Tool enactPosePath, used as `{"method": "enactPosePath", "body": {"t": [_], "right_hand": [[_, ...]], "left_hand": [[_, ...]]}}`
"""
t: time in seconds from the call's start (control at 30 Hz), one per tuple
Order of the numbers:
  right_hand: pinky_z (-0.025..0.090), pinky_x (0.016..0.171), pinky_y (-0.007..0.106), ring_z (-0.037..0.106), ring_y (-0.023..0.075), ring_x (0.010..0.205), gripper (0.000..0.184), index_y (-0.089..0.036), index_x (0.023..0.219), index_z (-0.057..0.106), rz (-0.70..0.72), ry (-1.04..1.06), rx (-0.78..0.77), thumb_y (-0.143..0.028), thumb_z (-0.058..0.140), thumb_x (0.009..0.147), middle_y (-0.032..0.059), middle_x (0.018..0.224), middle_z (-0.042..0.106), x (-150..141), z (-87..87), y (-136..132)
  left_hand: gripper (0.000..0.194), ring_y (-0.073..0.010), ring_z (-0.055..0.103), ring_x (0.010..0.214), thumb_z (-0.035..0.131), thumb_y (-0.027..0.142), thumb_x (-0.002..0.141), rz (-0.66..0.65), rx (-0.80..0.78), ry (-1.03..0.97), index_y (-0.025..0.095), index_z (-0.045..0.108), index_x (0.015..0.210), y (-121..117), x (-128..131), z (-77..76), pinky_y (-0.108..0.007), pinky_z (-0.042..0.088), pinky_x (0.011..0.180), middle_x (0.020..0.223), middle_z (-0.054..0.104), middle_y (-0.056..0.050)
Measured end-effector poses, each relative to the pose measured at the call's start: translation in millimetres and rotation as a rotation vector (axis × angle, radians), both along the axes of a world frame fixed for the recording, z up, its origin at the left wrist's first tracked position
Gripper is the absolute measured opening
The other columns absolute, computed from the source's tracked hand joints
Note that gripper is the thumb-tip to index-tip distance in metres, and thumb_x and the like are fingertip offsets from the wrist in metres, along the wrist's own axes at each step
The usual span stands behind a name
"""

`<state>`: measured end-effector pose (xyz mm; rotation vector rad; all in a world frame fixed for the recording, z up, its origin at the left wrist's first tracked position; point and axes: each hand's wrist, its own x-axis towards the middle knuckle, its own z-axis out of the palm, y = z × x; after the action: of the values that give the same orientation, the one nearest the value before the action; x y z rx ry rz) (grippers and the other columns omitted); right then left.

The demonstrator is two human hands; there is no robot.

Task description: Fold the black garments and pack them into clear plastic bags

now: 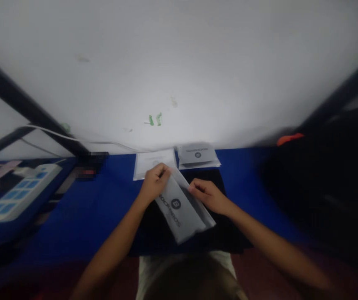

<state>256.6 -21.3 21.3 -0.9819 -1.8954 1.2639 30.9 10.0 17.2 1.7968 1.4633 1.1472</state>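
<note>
Above the black mat (210, 177) near the front of the blue worktop (110, 212), a grey printed bag (176, 204) slants between the person's two hands, its lower end pointing toward the body. The left hand (156, 180) pinches it by the upper end, thumb against curled fingers; the right hand (206, 193) grips the long right edge between thumb and fingertips. Holding two separate places probably keeps the thin, limp material spread and steady, while the round emblem and lettering stay uncovered for the most part. Whether the lower end rests on the mat or hangs just over it cannot be told.

Beyond the mat, near the wall (179, 62), lie a white packet (144, 164) and another grey packet (199, 154) side by side, seemingly set back so the space before the person serves for handling. Well apart to the left sits a power strip (22, 191), out of the arms' way.
</note>
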Motion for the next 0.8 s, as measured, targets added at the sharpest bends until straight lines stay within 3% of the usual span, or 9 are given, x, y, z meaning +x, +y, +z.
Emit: {"method": "enactPosePath", "body": {"t": [0.1,0.2,0.3,0.4,0.53,0.63,0.73,0.8], "right_hand": [[0.045,0.053,0.023,0.054,0.0117,0.059,0.033,-0.018,0.079,0.055,0.061,-0.013,-0.139,-0.046,0.048,0.095,-0.002,0.067,0.055,12,-1.0,-12],[0.049,0.048,0.023,0.058,0.0121,0.053,0.033,-0.018,0.084,0.056,0.071,0.014,-0.263,-0.048,0.047,0.095,-0.0015,0.063,0.058,21,-6.6,-23],[0.051,0.047,0.023,0.059,0.0117,0.052,0.03,-0.018,0.086,0.056,-0.003,0.078,-0.293,-0.048,0.052,0.093,-0.0023,0.062,0.058,25,-11.2,-25],[0.051,0.047,0.023,0.06,0.0113,0.057,0.027,-0.021,0.104,0.057,-0.084,0.155,-0.25,-0.046,0.053,0.093,-0.0002,0.079,0.062,27,-9.1,-17],[0.051,0.064,0.026,0.059,0.0124,0.074,0.022,-0.023,0.106,0.066,0.045,0.068,-0.056,-0.036,0.057,0.092,0.0042,0.103,0.063,28,-2.5,-2],[0.049,0.068,0.027,0.058,0.0133,0.076,0.023,-0.021,0.106,0.067,0.12,0.032,-0.064,-0.035,0.064,0.087,0.0036,0.099,0.064,24,-5.1,4],[0.048,0.066,0.027,0.058,0.0144,0.074,0.036,-0.021,0.111,0.063,0.073,0.013,-0.144,-0.04,0.07,0.081,0.0018,0.089,0.063,16,-11.4,6],[0.049,0.071,0.029,0.058,0.016,0.08,0.041,-0.02,0.111,0.063,0.046,-0.01,-0.104,-0.041,0.074,0.077,0.0029,0.094,0.063,12,-14.1,8]], "left_hand": [[0.027,-0.0106,0.043,0.055,0.056,0.039,0.083,0.158,0.031,-0.097,0.018,0.054,0.067,13,-22,-3.6,-0.021,0.033,0.052,0.058,0.047,0.005],[0.027,-0.0096,0.038,0.052,0.058,0.039,0.081,0.233,0.033,-0.156,0.017,0.055,0.065,19,-35,-7.0,-0.021,0.031,0.05,0.056,0.045,0.005],[0.029,-0.0091,0.037,0.051,0.059,0.039,0.081,0.21,-0.005,-0.178,0.017,0.053,0.063,21,-33,-10.5,-0.02,0.03,0.049,0.054,0.042,0.006],[0.028,-0.0092,0.038,0.05,0.059,0.041,0.081,0.166,-0.069,-0.223,0.017,0.054,0.066,19,-25,-13.6,-0.02,0.029,0.048,0.055,0.043,0.006],[0.029,-0.0095,0.041,0.052,0.058,0.042,0.083,0.056,-0.124,-0.234,0.018,0.053,0.068,12,-14,-15.2,-0.02,0.031,0.049,0.058,0.047,0.005],[0.03,-0.0097,0.041,0.055,0.057,0.042,0.084,-0.006,-0.114,-0.203,0.017,0.052,0.068,6,-6,-14.2,-0.02,0.033,0.051,0.06,0.047,0.005],[0.03,-0.0099,0.041,0.056,0.056,0.041,0.086,-0.041,-0.111,-0.185,0.017,0.053,0.068,1,1,-12.5,-0.02,0.034,0.053,0.061,0.046,0.005],[0.03,-0.0102,0.042,0.057,0.055,0.04,0.087,-0.06,-0.106,-0.166,0.017,0.054,0.068,-1,6,-11.5,-0.02,0.035,0.055,0.061,0.047,0.005]]}}
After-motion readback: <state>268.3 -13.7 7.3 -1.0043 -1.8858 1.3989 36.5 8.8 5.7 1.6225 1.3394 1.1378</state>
